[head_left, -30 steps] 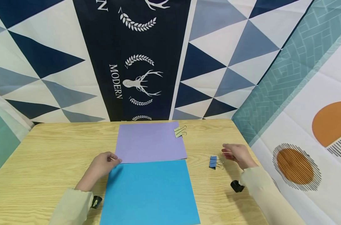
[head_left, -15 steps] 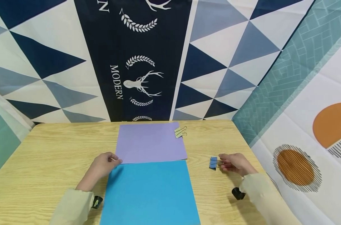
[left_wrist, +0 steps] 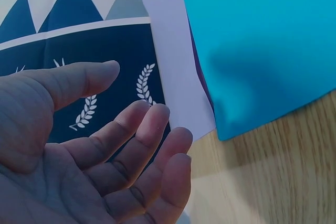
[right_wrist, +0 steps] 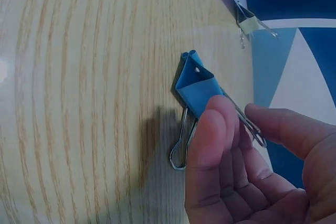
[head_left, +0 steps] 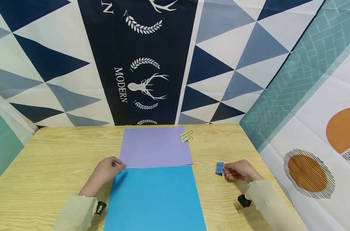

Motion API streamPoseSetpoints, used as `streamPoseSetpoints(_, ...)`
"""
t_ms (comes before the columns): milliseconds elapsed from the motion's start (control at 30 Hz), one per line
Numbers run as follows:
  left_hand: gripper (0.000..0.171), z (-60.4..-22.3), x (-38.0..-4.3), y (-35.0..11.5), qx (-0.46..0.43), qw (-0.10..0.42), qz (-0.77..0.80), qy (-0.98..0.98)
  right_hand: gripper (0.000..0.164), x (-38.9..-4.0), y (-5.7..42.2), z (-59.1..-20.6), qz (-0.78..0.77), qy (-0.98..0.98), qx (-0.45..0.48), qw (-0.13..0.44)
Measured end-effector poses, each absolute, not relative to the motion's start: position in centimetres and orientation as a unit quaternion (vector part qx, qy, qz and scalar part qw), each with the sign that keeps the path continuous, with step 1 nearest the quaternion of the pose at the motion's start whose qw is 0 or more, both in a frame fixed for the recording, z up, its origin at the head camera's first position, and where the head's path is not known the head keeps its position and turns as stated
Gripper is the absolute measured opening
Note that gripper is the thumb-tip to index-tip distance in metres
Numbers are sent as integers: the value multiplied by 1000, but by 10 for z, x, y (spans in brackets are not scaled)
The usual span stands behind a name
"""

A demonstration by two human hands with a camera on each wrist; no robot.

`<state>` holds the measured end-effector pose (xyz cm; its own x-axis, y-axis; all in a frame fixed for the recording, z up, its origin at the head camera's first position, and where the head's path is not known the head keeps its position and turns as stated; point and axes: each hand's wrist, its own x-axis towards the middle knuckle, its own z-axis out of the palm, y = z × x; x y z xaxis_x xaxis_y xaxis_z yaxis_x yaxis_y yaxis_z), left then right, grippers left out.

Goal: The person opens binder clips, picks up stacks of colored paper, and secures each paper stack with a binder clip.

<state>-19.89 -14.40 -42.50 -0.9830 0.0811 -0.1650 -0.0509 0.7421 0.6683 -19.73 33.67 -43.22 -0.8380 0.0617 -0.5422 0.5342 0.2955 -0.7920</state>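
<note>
A blue binder clip (head_left: 219, 168) lies on the table to the right of the papers. My right hand (head_left: 240, 170) pinches one of its wire handles; in the right wrist view the thumb and fingers close around that handle, while the other handle of the clip (right_wrist: 197, 87) sticks out free. Over the left edge of the papers, where the purple sheet (head_left: 154, 147) meets the blue sheet (head_left: 156, 199), hovers my left hand (head_left: 105, 171). Its fingers are loosely bent with nothing between them in the left wrist view. Whether its fingertips touch the paper is unclear.
A pale yellow binder clip (head_left: 185, 136) sits on the right edge of the purple sheet. All of this lies on a wooden table (head_left: 62, 154). Patterned cloth (head_left: 152, 64) hangs behind the table, and more cloth covers the right side.
My right hand has come down and slightly left onto the blue binder clip and taken hold of its handle. The left hand and the papers stay in place.
</note>
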Motion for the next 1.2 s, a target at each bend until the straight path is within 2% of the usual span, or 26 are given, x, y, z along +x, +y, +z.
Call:
streamPoseSetpoints(567, 34, -426, -197, -143, -1, 92, 366, 926, 31, -202, 329, -434, -537, 806, 174, 177)
streamPoseSetpoints(1200, 33, -432, -197, -139, -10, 101, 374, 922, 34, -209, 308, -417, -529, 823, 140, 155)
